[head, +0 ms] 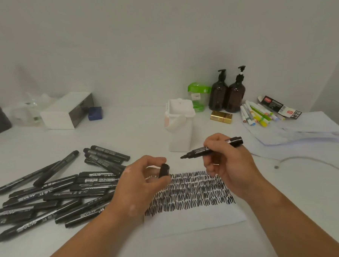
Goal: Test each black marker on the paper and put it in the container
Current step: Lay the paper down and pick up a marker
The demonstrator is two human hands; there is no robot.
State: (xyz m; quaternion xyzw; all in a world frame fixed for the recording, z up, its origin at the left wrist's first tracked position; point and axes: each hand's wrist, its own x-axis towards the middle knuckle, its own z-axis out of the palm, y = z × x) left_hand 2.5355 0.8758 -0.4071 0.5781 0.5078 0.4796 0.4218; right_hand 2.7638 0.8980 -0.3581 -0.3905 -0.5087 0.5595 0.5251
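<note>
Black cap pinched in left grip; right grip holds marker, barrel half-hidden.

Left forearm: bare, enters from the lower left edge and angles up toward the middle.
Left hand: back turned to the camera, thumb and curled fingers pinching a short black plastic marker cap, held nearly upright.
Right forearm: bare, enters from the lower right corner and angles up and inward.
Right hand: fingers curled, gripping an uncapped black plastic marker mid-barrel, its tip pointing left.
Spacing: the hands are near each other, not touching.
</note>
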